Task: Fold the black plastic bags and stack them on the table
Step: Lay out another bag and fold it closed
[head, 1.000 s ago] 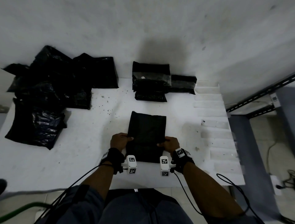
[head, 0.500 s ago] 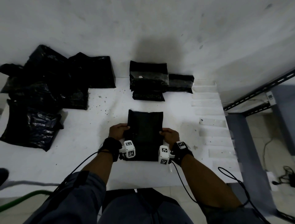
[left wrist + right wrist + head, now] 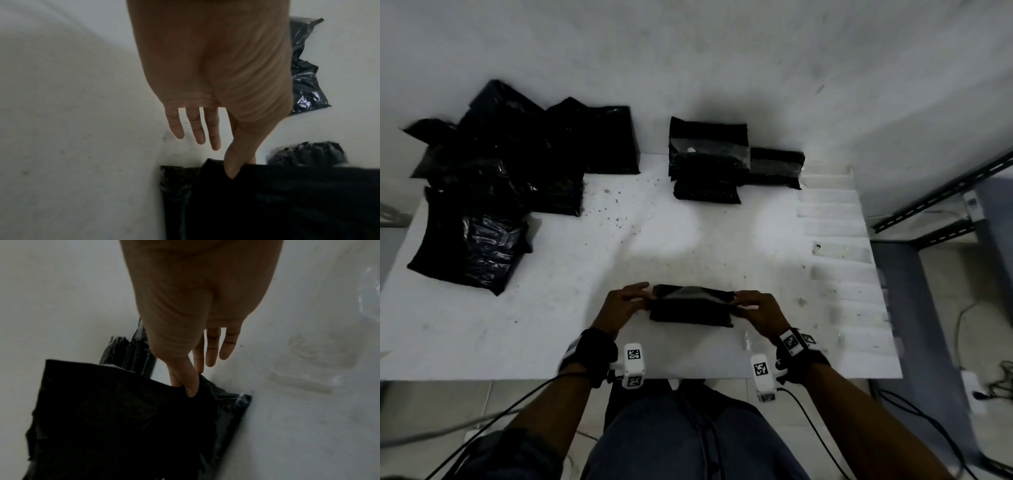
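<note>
Near the front edge of the white tabletop point(image 3: 571, 329), the left hand point(image 3: 621, 306) and right hand point(image 3: 760, 310) each pinch one end of a black plastic bag point(image 3: 691, 305), thumb and forefinger on its upper layer, the other fingers loosely extended. The bag lies doubled over into a short wide band between them. A stack of folded bags point(image 3: 709, 161) sits at the back by the wall, and a loose heap of unfolded bags point(image 3: 493, 185) covers the back left.
</note>
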